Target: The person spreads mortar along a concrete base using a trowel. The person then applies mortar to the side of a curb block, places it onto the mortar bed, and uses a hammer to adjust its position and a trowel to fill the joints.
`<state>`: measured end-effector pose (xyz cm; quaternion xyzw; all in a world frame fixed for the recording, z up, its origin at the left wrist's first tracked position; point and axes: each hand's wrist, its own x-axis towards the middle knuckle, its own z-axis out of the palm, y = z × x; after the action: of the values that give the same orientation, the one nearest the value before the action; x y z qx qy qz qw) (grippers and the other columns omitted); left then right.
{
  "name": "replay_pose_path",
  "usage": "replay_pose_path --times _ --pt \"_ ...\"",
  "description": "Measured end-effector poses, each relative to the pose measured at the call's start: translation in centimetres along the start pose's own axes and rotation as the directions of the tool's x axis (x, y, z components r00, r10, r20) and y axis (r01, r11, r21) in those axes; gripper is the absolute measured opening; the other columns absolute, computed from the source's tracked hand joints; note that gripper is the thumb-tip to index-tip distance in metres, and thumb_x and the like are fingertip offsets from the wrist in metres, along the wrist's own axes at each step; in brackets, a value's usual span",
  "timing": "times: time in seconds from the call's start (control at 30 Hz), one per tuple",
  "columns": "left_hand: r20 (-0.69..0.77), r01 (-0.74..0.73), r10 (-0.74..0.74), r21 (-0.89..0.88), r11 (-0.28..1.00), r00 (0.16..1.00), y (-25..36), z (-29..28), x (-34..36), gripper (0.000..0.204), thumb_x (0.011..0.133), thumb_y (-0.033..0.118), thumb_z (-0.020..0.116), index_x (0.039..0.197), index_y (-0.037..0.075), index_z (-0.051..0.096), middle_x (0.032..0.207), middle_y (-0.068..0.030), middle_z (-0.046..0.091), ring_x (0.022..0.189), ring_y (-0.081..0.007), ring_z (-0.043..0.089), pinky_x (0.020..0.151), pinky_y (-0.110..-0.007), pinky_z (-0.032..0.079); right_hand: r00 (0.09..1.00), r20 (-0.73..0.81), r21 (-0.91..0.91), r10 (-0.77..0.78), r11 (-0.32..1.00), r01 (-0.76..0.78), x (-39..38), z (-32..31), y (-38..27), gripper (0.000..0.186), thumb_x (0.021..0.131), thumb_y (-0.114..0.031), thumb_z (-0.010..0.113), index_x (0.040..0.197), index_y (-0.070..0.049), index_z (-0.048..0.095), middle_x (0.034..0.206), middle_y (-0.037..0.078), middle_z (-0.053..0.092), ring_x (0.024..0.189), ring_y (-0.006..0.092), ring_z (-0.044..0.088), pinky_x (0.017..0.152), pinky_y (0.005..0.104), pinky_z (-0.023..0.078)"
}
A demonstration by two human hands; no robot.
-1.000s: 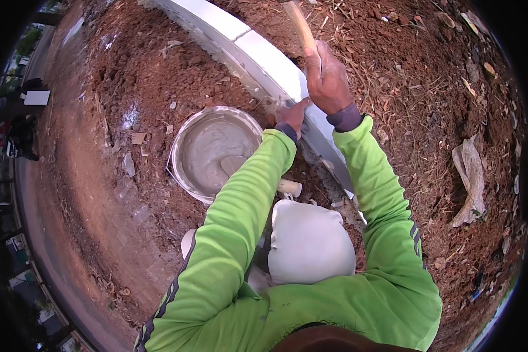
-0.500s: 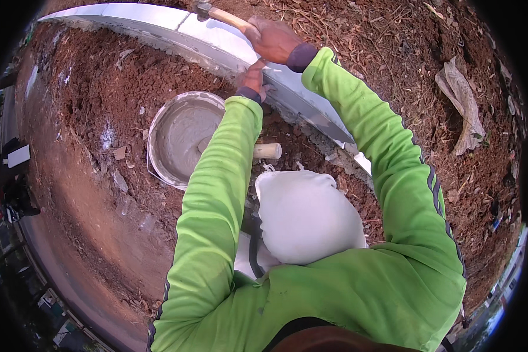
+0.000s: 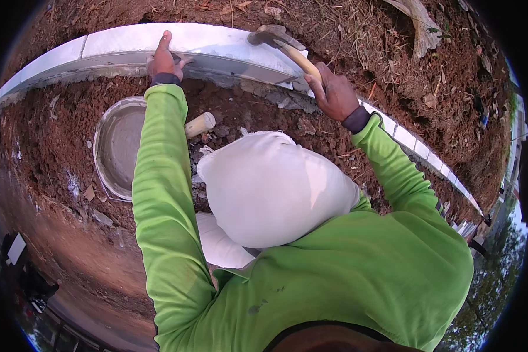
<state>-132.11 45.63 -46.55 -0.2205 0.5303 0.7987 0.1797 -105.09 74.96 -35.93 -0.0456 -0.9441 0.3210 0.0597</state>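
My left hand [image 3: 167,60] lies on the near edge of a long white block [image 3: 211,40] in a low curving wall, fingers spread between its top and its near side. In my right hand [image 3: 336,94] is the wooden handle of a claw hammer [image 3: 302,60]. The hammer's metal head is over the right part of that block; whether it touches cannot be told. Below my left hand, partly behind my left sleeve, stands a bucket [image 3: 120,146] of grey mortar. A thick round wooden piece [image 3: 199,125] sticks out from behind the sleeve.
A bulging white cloth shape [image 3: 270,188], perhaps a sack or a bent knee, sits before my body. Narrower white blocks [image 3: 419,148] continue the wall to the right. Loose reddish soil [image 3: 58,135] lies on the near side. Beyond are dry litter and a crumpled sheet [image 3: 421,29].
The view has shifted, showing more of the wall to the right. My left hand has moved left along the block. My right hand has brought the hammer rightward, over the block's right part.
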Motion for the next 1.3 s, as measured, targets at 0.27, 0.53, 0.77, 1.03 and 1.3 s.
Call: replay_pose_path --times 0.27,0.53,0.77,1.03,1.3 --pt "-0.059 0.006 -0.010 -0.056 0.998 0.998 0.7 1.0 -0.6 0.067 0.094 0.032 0.073 0.149 0.009 0.044 0.153 -0.0156 0.038 0.135 -0.0447 0.043 0.095 -0.071 0.050 0.997 0.038 -0.102 0.068 0.993 -0.064 -1.2 2.0 0.9 0.035 0.103 -0.036 0.054 0.117 -0.004 0.055 0.072 0.027 0.064 0.067 0.0487 0.064 0.061 0.0552 0.049" --pt "-0.020 0.015 -0.015 0.005 1.000 1.000 0.6 0.2 -0.7 0.067 0.094 0.032 0.072 0.150 0.007 0.043 0.152 -0.0187 0.037 0.135 -0.0465 0.042 0.096 -0.070 0.050 0.993 0.038 -0.129 0.110 0.986 -0.104 -1.0 2.0 0.6 0.037 0.103 -0.040 0.053 0.116 -0.005 0.052 0.069 0.026 0.064 0.063 0.0486 0.063 0.058 0.0571 0.049" --pt "0.002 -0.010 0.010 0.003 1.000 1.000 0.7 0.5 -1.3 0.068 0.094 0.034 0.072 0.150 0.009 0.043 0.153 -0.0181 0.036 0.136 -0.0502 0.039 0.099 -0.071 0.046 0.992 0.050 -0.121 0.120 0.986 -0.113 -2.1 1.4 0.4 0.037 0.102 -0.039 0.054 0.117 -0.005 0.052 0.069 0.026 0.063 0.064 0.0479 0.063 0.057 0.0566 0.048" --pt "-0.061 0.046 -0.048 -0.034 0.998 0.997 0.2 0.0 -0.2 0.082 0.086 0.040 0.078 0.152 0.008 0.041 0.162 -0.0198 0.021 0.141 -0.0513 0.031 0.101 -0.071 0.045 0.985 0.085 -0.026 0.153 0.988 -0.152 -2.3 0.7 0.6 0.039 0.102 -0.041 0.055 0.109 -0.003 0.055 0.068 0.023 0.063 0.063 0.0454 0.063 0.059 0.0533 0.047" --pt "0.161 0.300 -0.299 0.014 0.954 0.941 0.5 7.1 -8.3 0.072 0.097 0.049 0.064 0.154 0.017 0.034 0.155 -0.0197 0.038 0.141 -0.0506 0.035 0.105 -0.083 0.024 0.921 0.354 -0.105 0.162 0.986 -0.133 -11.6 -1.8 2.8 0.033 0.094 -0.038 0.065 0.112 -0.010 0.064 0.077 0.018 0.069 0.071 0.0406 0.068 0.066 0.0507 0.053"
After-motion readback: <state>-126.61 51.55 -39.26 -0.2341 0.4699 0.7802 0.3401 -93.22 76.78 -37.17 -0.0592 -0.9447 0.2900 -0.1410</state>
